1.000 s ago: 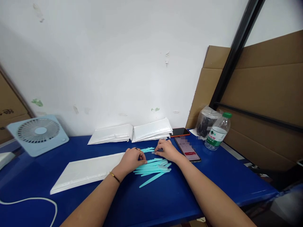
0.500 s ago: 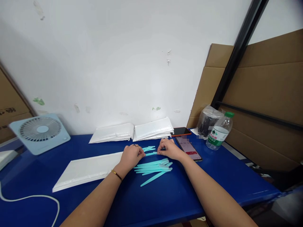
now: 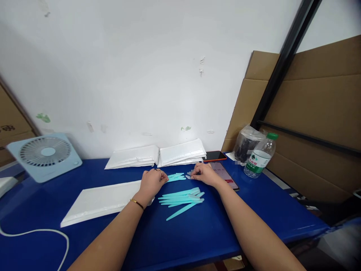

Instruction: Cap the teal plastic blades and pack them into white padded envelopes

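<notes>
Two bunches of slim turquoise eyebrow razors lie on the blue table [image 3: 191,237]. My left hand [image 3: 153,183] has its fingers pinched at the left ends of the upper razors [image 3: 177,177]. At their right ends, over the pale translucent caps [image 3: 188,176], my right hand [image 3: 203,174] is closed, thumb and fingertips together. Nearer me, the lower bunch of razors [image 3: 182,197] is loosely fanned, one razor slanting out in front; neither hand touches it. A white padded envelope [image 3: 104,199] lies flat on the left, partly covered by my left hand and wrist.
Stacks of white padded envelopes [image 3: 134,157] stand against the wall. Right of my right hand lie a phone [image 3: 225,173] with a lit screen and a red-edged phone [image 3: 216,156]. A water bottle [image 3: 258,162] stands farther right. On the left are a light-blue fan [image 3: 46,156] and a white cable [image 3: 42,230].
The razor held between both hands now lies with the upper bunch. My left hand has shifted slightly left and my right hand slightly up and right. The view has tilted a little.
</notes>
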{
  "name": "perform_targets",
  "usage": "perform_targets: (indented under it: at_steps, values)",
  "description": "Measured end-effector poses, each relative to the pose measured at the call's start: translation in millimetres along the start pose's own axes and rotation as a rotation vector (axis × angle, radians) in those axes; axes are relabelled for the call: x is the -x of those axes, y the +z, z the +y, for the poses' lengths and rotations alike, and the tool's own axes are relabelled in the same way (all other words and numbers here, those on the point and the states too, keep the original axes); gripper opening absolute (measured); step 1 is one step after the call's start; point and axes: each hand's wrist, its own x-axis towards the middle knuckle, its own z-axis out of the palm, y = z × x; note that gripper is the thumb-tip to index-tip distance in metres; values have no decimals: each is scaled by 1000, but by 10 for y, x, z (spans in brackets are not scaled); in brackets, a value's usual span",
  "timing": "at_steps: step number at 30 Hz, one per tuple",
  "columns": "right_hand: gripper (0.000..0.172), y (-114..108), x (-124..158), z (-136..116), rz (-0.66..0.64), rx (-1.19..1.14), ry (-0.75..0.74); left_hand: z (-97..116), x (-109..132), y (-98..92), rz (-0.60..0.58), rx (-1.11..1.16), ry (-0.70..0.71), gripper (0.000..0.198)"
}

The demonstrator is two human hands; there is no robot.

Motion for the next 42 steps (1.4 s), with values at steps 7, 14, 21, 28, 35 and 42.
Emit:
perform_targets:
  at_steps: [7,14,21,28,35,42]
  values:
    - [18,-172,104,-78,-149,-137,-26,158,79,-66,-186,107,143,23]
    - [24,-210,149,-181,-357,-135,-99,202,108,-15,-324,182,174,20]
    - [15,-164,111,-82,-150,-100,-57,108,57,-27,-141,75,69,18]
    - [21,-173,116,-47,-112,-121,-16,81,48,-41,-86,70,63,19]
    - [22,-161,155,-218,-344,-54,-65,208,94,-8,-267,80,186,20]
    - [14,-161,92,-56,-41,-62,95,36,36,-49,-105,12,65,16]
